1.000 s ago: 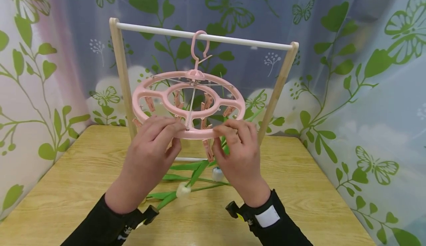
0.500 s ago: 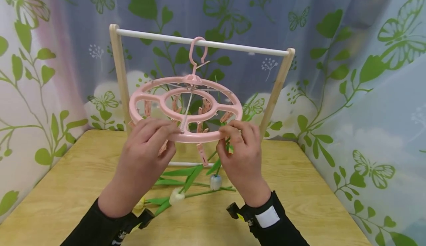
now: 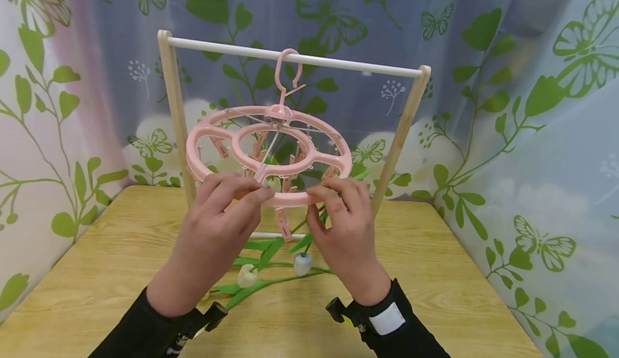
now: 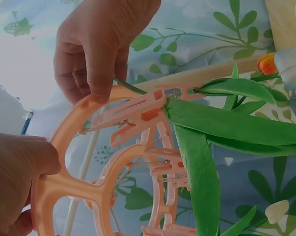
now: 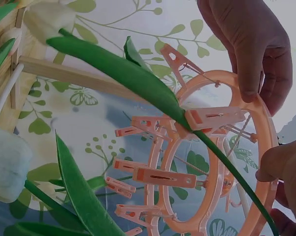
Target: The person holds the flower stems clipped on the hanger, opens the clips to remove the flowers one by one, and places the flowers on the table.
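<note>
- Wooden worktop (image 3: 411, 293), leaf-print curtain (image 3: 290, 3) behind.
- Left hand (image 3: 217, 229): thumb and fingers clamped on pink hanger (image 3: 285, 170), near rim (image 3: 290, 200).
- Right hand (image 3: 350, 229): pinching same rim, just beside.
- Pink hanger: hooked over white rod (image 3: 338, 63); peg (image 5: 216, 118) grips tulip (image 5: 123, 73).

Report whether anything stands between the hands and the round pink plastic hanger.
Nothing visible does: the left hand and right hand pinch the hanger directly. A green tulip stem passes beneath, near the right hand.
</note>
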Demonstrator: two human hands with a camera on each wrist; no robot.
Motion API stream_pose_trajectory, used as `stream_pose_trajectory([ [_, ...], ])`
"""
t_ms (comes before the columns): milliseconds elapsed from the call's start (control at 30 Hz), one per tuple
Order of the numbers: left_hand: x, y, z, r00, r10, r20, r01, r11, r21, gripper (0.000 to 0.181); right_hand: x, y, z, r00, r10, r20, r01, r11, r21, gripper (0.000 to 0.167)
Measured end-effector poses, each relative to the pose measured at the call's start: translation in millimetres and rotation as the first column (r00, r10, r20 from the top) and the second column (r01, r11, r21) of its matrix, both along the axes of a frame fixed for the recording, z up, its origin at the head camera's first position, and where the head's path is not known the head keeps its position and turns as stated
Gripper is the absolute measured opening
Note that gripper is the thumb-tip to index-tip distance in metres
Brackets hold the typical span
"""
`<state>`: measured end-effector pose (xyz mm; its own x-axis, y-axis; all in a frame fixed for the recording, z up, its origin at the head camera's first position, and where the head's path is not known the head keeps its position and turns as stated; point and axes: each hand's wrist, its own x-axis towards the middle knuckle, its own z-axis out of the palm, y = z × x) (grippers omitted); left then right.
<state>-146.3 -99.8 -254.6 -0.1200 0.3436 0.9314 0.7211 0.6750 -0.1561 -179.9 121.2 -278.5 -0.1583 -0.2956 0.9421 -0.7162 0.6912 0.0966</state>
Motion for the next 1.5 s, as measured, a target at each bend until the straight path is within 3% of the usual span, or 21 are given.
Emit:
stream_pose_trajectory([
  [567,-5.0,-6.3,-2.6,0.999,-0.008,0.044,0.007,1.000,0.021,0.026,-9.1,9,1.4,1.000,-0.016,0.011,0.017,0.999,-0.039,0.022],
  [733,7.4,-0.9,2.7,0.999,-0.026,-0.023,0.027,0.999,0.025,0.027,-7.7,9,1.3,1.000,-0.028,0.009,0.029,0.999,-0.046,0.022],
  [833,18.9,2.1,6.9,0.996,-0.069,-0.064,0.069,0.998,-0.003,0.014,-7.5,10,2.0,0.999,-0.033,0.007,0.034,0.998,-0.054,0.021],
  [900,25.8,3.2,7.7,0.997,-0.075,-0.022,0.074,0.996,-0.047,0.013,-7.2,10,3.0,0.999,-0.034,0.011,0.035,0.998,-0.059,0.019],
  [967,30.1,3.0,6.7,0.996,-0.036,0.083,0.046,0.992,-0.120,0.011,-7.1,10,4.0,0.999,-0.035,0.015,0.036,0.997,-0.063,0.018],
  [1000,30.8,2.7,4.7,0.990,-0.002,0.140,0.025,0.987,-0.158,0.008,-6.9,10,4.4,0.999,-0.034,0.019,0.035,0.997,-0.064,0.018],
  [1067,28.7,1.9,-0.3,0.960,0.087,0.266,-0.020,0.969,-0.246,0.007,-6.3,10,4.6,0.999,-0.037,0.026,0.038,0.997,-0.063,0.018],
  [1133,23.6,1.2,-5.5,0.903,0.194,0.383,-0.058,0.939,-0.338,0.015,-6.0,11,4.2,0.999,-0.039,0.032,0.041,0.997,-0.063,0.018],
  [1233,13.4,0.2,-13.7,0.810,0.312,0.497,-0.094,0.905,-0.416,0.025,-6.2,11,2.6,0.998,-0.040,0.042,0.042,0.997,-0.063,0.019],
  [1300,7.9,0.2,-18.1,0.768,0.361,0.529,-0.125,0.895,-0.429,0.032,-6.5,11,1.7,0.998,-0.037,0.048,0.040,0.997,-0.065,0.019],
  [1400,1.5,1.4,-25.3,0.746,0.383,0.545,-0.157,0.896,-0.415,0.042,-7.5,11,1.7,0.998,-0.030,0.051,0.033,0.997,-0.070,0.019],
  [1500,-2.5,4.9,-31.7,0.762,0.388,0.518,-0.173,0.893,-0.415,0.047,-8.3,10,2.6,0.999,-0.028,0.047,0.031,0.997,-0.073,0.018],
])
